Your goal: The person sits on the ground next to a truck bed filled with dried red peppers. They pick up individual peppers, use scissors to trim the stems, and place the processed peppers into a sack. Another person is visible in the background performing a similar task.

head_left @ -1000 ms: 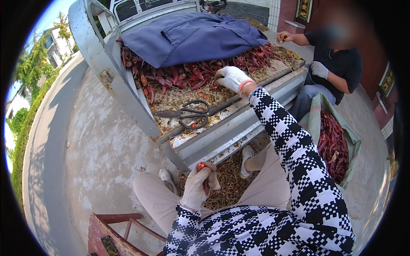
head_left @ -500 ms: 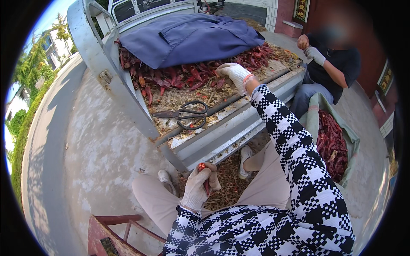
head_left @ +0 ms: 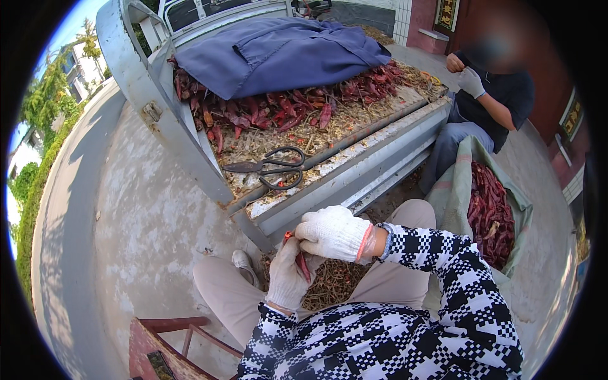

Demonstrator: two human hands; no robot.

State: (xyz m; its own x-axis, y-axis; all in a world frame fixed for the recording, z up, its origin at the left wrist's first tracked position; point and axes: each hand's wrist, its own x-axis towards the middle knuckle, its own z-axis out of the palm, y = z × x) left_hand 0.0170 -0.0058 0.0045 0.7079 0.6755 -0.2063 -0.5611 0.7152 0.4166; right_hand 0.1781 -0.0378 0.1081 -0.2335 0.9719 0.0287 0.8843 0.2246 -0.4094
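My left hand [head_left: 286, 275], in a knitted glove, is closed round a red chili pepper [head_left: 303, 265] held upright over my lap. My right hand [head_left: 332, 233], in a white glove with an orange cuff, has curled fingers pinched at the pepper's upper end, against my left hand. Ahead of both hands is the metal truck bed [head_left: 380, 158], strewn with dry bits. Large black-handled scissors [head_left: 283, 168] lie on its near edge. Farther in, a heap of dried red peppers [head_left: 266, 111] lies partly under a blue cloth [head_left: 278, 57].
At my right, a co-worker [head_left: 503, 104] sits with both hands raised close together, beside an open sack [head_left: 491, 209] full of red peppers. Stems [head_left: 332, 285] litter the ground between my legs. A red wooden frame [head_left: 164, 329] stands at lower left; a road runs along the left.
My right hand has come back from the pepper heap on the truck bed down to my left hand. The co-worker's hands have come together. My right knee stands higher in view.
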